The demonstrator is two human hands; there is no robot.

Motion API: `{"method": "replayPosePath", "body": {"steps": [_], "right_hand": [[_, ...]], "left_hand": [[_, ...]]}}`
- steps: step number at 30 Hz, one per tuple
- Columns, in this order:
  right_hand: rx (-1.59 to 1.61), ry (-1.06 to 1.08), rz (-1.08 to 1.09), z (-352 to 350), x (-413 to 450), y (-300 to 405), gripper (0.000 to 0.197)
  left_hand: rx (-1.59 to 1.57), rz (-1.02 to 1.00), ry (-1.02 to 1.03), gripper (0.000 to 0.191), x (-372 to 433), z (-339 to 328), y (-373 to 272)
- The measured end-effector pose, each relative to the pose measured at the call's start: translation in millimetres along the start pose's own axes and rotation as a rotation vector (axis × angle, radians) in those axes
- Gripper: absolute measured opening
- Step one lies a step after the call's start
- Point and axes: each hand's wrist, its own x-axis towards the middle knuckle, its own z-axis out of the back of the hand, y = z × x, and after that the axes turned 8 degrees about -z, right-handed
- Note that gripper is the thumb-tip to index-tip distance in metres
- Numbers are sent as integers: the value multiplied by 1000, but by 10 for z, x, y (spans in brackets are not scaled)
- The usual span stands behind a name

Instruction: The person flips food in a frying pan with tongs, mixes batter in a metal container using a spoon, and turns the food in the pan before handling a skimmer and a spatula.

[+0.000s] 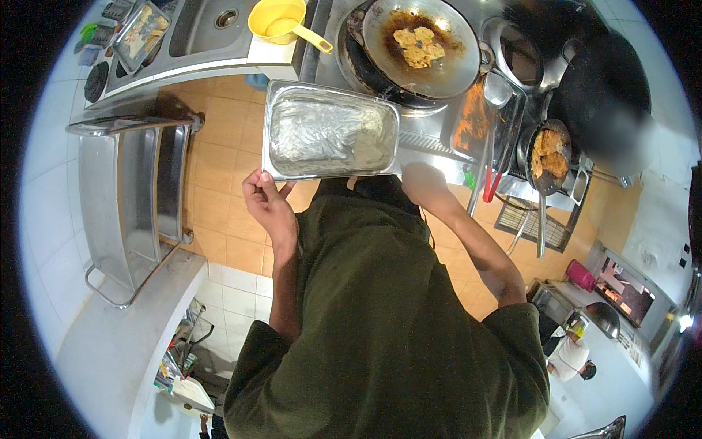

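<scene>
A rectangular stainless steel food pan (334, 131) is held out in front of my body, its inside streaked with a pale residue. My left hand (269, 200) grips the pan's near left corner, thumb over the rim. Just off the near right corner is my right hand (425, 184), blurred; whether it touches the pan or holds anything cannot be told. Beyond the pan, a wok (378, 35) on the stove holds several golden fried pieces (419, 46) in a little oil.
Right of the wok, a metal turner (496, 90) and red-handled tongs (492, 186) lie by a tray (510, 131) with orange residue. A skimmer (540, 184) carries more fried food. A yellow dipper (277, 22) stands by the sink (203, 27). A metal trolley (98, 192) stands left. A person (569, 356) is far right.
</scene>
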Motion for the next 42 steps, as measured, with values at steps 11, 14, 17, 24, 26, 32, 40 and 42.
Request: {"method": "replayPosePath", "body": {"steps": [11, 14, 17, 24, 26, 32, 40, 42], "right_hand": [[375, 137, -7, -431, -53, 50, 50], [549, 180, -17, -446, -68, 126, 54], [806, 455, -98, -234, -100, 226, 52], [1611, 1044, -362, -390, 84, -98, 45], [1375, 803, -305, -252, -11, -113, 46], [408, -202, 95, -274, -55, -63, 36], [264, -185, 178, -121, 43, 76, 23], [159, -98, 178, -131, 61, 77, 20]], "left_hand": [[-54, 10, -104, 21, -119, -11, 32], [-66, 10, -115, 21, -148, 10, 36], [-68, 5, -112, 20, -178, 1, 17], [-26, -38, -71, 21, -143, 49, 39], [-71, -8, -68, 23, -131, 87, 133], [-90, 0, -74, 19, -132, 133, 181], [-53, -15, -48, 21, -51, 183, 208], [-46, -10, -65, 20, -25, 230, 247]]}}
